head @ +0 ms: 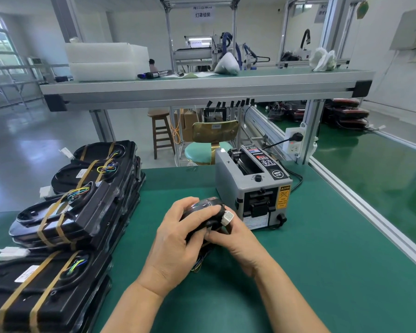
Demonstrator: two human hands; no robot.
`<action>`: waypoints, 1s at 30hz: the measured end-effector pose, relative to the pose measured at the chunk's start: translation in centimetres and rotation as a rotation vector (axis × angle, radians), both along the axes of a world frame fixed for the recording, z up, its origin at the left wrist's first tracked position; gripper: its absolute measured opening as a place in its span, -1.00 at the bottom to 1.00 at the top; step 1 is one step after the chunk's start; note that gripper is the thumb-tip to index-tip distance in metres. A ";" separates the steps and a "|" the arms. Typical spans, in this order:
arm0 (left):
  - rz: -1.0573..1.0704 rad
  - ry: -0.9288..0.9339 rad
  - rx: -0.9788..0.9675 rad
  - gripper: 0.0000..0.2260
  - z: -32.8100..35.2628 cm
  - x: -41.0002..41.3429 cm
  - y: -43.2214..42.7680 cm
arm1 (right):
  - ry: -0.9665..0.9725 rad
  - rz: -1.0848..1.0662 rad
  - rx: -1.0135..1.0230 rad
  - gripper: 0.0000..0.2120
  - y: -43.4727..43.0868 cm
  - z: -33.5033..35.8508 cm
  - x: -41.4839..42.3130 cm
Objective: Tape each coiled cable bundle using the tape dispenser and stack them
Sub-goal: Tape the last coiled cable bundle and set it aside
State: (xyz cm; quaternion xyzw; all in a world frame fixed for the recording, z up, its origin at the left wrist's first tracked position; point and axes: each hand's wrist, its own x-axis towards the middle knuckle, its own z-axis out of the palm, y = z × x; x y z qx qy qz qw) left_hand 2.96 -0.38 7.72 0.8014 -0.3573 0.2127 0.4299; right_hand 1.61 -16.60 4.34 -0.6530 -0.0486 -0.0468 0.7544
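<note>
Far left on the green table [322,248], the taped bundles [65,212] sit in black stacks. They are flat oblong coils, each crossed by two tan tape bands, with coloured wire ends curling at one end and white plugs poking out the side. The near stack and the ones behind it lean against each other along the table's left edge.

Moving to the middle, the left hand [178,239] is clamped over the top of the cable bundle [202,209], fingers curled round its far side. The bundle is held just above the table, in front of the person and close to the dispenser's front left corner. It is a tight black coil, glossy on its upper curve, with a white connector [227,217] jutting from its right end. A few thin coloured wires [197,265] dangle beneath the hands. Whether any tape is on it yet cannot be told, since the hands cover most of it.

Next, the right hand [238,239] grasps the same bundle from below and the right, thumb and fingertips pinching its lower edge just under the connector.

To the right stands the tape dispenser [252,186], a grey box with a black feed slot facing the hands, a yellow caution label, a knob on top and a black cord running back to a wall socket [294,140].
</note>
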 end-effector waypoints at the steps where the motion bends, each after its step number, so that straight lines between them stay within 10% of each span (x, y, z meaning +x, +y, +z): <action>1: 0.000 -0.019 0.004 -0.51 0.0 0.0 0.1 | 0.008 -0.017 0.005 -0.43 0.1 -0.1 0.0; 13: -0.037 0.244 -0.296 -0.65 1.1 -0.5 -0.2 | -0.085 -0.225 -0.043 -0.51 0.5 -0.1 -0.4; 20: 0.027 0.239 0.053 -0.28 1.5 -0.4 1.1 | -0.267 -0.463 -0.627 -0.48 0.7 2.1 -1.3; 25: 0.015 0.292 0.065 -0.41 0.3 0.0 1.1 | -0.268 -0.422 -1.033 -0.41 0.3 2.7 -2.2; 30: 0.037 0.295 0.029 -0.46 -0.9 0.2 1.5 | -0.198 -0.367 -0.522 -0.61 -2.8 3.5 -2.9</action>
